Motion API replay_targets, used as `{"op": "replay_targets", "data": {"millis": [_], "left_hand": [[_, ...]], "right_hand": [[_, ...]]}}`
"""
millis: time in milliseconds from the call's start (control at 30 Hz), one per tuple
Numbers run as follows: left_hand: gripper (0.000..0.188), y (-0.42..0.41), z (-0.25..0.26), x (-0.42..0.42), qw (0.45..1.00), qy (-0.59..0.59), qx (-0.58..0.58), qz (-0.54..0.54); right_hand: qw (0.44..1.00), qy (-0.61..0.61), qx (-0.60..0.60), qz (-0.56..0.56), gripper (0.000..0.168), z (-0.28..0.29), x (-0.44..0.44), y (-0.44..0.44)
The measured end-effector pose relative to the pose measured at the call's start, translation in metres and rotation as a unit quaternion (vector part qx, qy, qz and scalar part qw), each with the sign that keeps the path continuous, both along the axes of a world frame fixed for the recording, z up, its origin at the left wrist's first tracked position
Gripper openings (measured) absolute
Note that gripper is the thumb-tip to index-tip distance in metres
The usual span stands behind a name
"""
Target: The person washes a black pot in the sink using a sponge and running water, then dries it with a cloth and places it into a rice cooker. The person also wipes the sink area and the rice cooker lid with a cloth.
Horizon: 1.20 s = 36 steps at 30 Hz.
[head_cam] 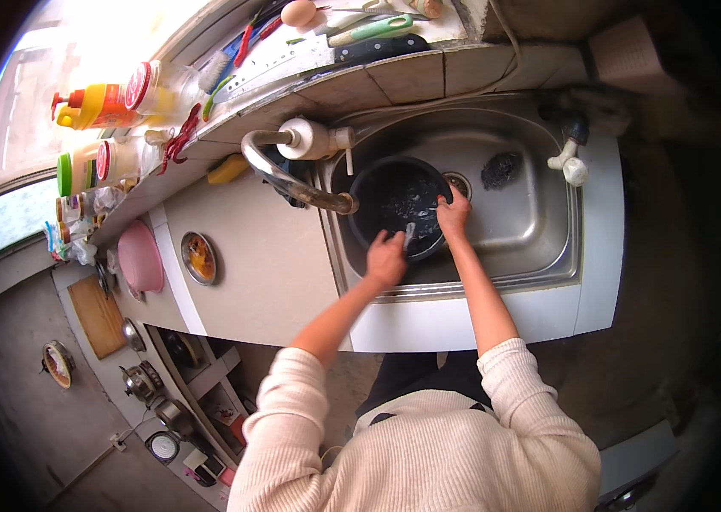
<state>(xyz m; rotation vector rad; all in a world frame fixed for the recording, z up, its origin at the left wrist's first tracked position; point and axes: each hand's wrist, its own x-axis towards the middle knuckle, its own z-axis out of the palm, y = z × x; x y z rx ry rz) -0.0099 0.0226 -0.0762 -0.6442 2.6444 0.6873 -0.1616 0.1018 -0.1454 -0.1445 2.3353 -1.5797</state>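
A round black pan (376,192) sits in the left half of the stainless steel sink (527,237), with some water in its bottom. On its right side my right hand (454,214) grips the rim. My left hand (387,259), blurred, is over the rim nearest me, its fingers towards the inside. A small pale patch shows at those fingertips, and whether it is water or an object I cannot tell. The curved metal spout (264,163) of the white faucet (306,139) ends above the pan's left edge. Part of the drain (460,184) shows beside the pan.
A dark scouring pad (500,171) lies at the sink's back right, near a white tap (568,163). On the counter are a metal dish with brown food (199,258) and a pink basin (141,256). The ledge holds a cleaver (290,64), an egg (298,13) and several jars (127,160).
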Motion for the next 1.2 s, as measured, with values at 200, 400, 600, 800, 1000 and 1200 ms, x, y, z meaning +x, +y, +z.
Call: {"op": "replay_targets", "data": {"millis": [200, 400, 600, 800, 1000, 1200], "left_hand": [[0.023, 0.015, 0.010, 0.004, 0.989, 0.142, 0.011, -0.035], [0.021, -0.033, 0.045, 0.020, 0.987, 0.161, -0.025, -0.014], [0.006, -0.010, 0.074, 0.022, 0.969, 0.068, 0.100, 0.215], [0.011, -0.005, 0.097, 0.040, 0.941, 0.107, 0.119, 0.299], [0.012, -0.006, 0.102, 0.055, 0.904, 0.150, 0.145, 0.374], [0.015, -0.010, 0.091, 0.059, 0.891, 0.168, 0.147, 0.396]], "right_hand": [[1.000, 0.019, 0.012, 0.008, 0.040, -0.005, -0.016, 0.012], [0.977, 0.152, 0.117, 0.093, 0.060, 0.052, -0.015, 0.017], [0.814, 0.268, 0.181, 0.483, 0.047, 0.072, 0.055, 0.038], [0.758, 0.257, 0.236, 0.552, 0.009, 0.022, 0.047, 0.034], [0.834, 0.110, 0.176, 0.511, 0.020, 0.111, 0.000, 0.008], [0.934, -0.148, -0.019, 0.326, 0.031, 0.136, -0.044, 0.024]]}}
